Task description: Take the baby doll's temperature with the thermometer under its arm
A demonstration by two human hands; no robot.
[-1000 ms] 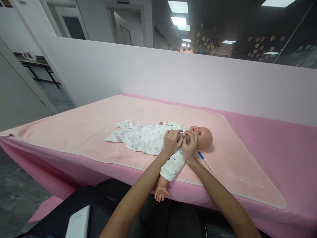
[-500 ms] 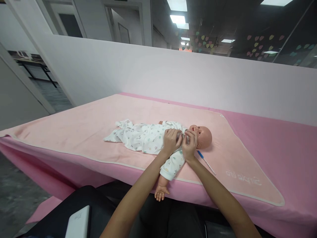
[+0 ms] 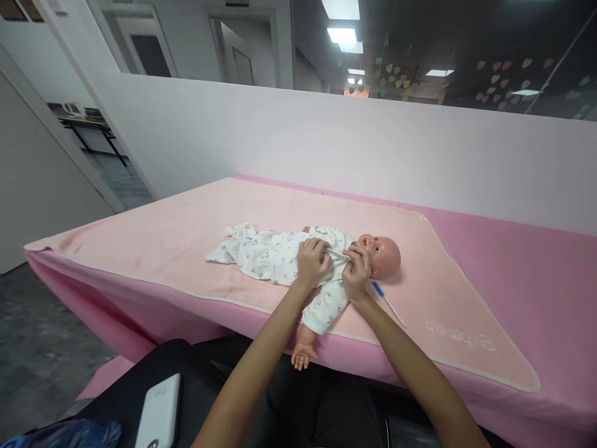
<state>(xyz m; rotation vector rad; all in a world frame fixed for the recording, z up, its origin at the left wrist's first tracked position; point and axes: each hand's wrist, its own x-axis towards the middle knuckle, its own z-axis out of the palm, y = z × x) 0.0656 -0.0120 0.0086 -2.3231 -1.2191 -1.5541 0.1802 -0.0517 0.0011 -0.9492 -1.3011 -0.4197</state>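
Note:
A baby doll (image 3: pixel 386 256) lies on its back, its bald head to the right. It wears a white printed outfit (image 3: pixel 265 252), and one arm hangs over the near edge. Over its chest, my left hand (image 3: pixel 312 261) is closed on one end of a narrow white strip (image 3: pixel 336 253), possibly a tie or edge of the outfit. By the doll's neck, my right hand (image 3: pixel 356 272) pinches the other end. The strip looks taut between my fingers. Beside the head and my right wrist lies a thin white stick with a blue end (image 3: pixel 389 303).
A peach mat (image 3: pixel 177 230) lies over a pink cover (image 3: pixel 527 261) on the table. Behind rises a white half wall (image 3: pixel 326 137) with glass above. A white flat device (image 3: pixel 159 410) rests on black fabric at the lower left.
My left hand has moved slightly left, away from my right hand. The white strip now shows stretched between them. The view has shifted a little.

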